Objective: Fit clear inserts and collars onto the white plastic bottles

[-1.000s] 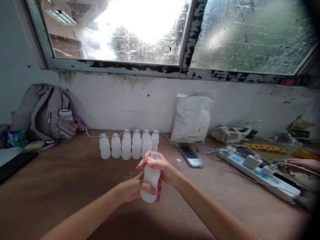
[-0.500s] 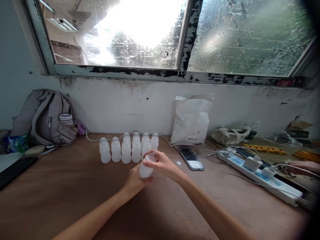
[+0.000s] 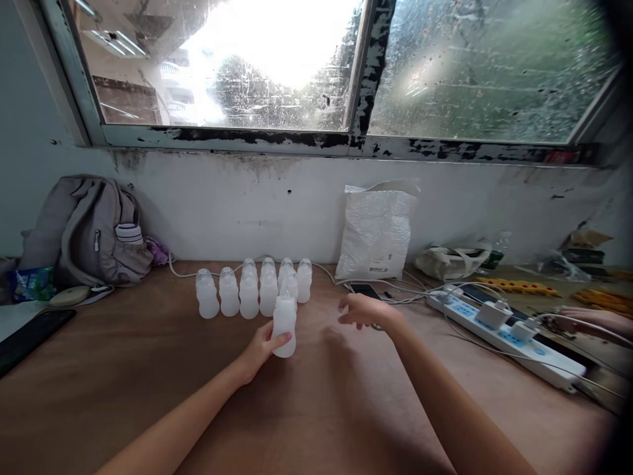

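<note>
My left hand (image 3: 263, 348) is wrapped round a frosted white baby bottle (image 3: 284, 324), which stands nearly upright. Behind it a row of similar bottles (image 3: 248, 290) with clear domed tops stands on the table. Its upper end overlaps one of them, so its top is hard to make out. To the right, my right hand (image 3: 364, 310) is low over the table, fingers curled downward and apart from the bottle. A faint clear shape shows at its fingertips, too indistinct to name. Part of a phone (image 3: 366, 290) lies behind this hand.
A white padded bag (image 3: 376, 231) leans on the wall. To the right lie a power strip (image 3: 509, 343) with chargers and cables, a cloth bag (image 3: 450, 262) and another person's hand (image 3: 593, 320). A backpack (image 3: 93, 231) and a dark phone (image 3: 34, 336) are at left.
My right hand has left the bottle's top and moved right, beside the phone. My left hand still holds the bottle, now more upright. The small white disc by the phone is hidden.
</note>
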The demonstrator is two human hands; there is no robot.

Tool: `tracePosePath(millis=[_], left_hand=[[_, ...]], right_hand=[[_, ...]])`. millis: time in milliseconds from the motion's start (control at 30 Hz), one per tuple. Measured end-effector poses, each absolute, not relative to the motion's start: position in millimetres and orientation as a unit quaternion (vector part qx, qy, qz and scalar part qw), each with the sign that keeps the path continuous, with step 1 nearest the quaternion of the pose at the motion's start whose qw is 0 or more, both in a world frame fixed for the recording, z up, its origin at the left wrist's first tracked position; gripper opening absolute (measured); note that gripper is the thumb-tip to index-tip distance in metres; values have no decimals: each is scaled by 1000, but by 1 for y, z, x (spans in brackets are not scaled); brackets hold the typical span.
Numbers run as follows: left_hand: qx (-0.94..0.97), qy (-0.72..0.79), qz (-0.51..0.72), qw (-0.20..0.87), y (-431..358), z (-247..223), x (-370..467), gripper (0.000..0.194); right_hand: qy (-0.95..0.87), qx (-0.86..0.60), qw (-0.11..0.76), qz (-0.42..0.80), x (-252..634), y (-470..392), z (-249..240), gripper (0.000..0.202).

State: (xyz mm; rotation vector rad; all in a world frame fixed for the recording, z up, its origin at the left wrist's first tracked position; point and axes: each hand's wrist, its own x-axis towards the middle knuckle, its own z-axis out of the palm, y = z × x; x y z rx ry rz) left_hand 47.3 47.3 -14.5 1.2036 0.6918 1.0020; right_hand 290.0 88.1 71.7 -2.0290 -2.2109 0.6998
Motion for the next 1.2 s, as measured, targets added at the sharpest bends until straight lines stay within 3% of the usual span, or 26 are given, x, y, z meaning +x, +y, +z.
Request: tracePosePath(millis=[100, 233, 400, 633, 867, 1200], left_hand=[[511, 288, 455, 669, 46, -13, 47, 43], [480, 269, 457, 699, 46, -10, 46, 46], [478, 262, 444, 712, 46, -9, 44, 38], [483, 273, 417, 721, 45, -8, 43, 39], [493, 279, 410, 715, 46, -8, 43, 38], [495, 277, 409, 715, 44, -6, 44, 42]], right_hand=[[-748, -579, 160, 282, 289, 88, 81, 33], [-701, -530, 341, 335, 280, 81, 95, 47], [-686, -461, 457, 328, 266, 72, 100, 38], [-695, -451, 461, 320, 258, 72, 96, 38], [-730, -448, 383, 346, 252, 71, 89, 42], [-753, -440, 348, 343, 247, 69, 88, 42]])
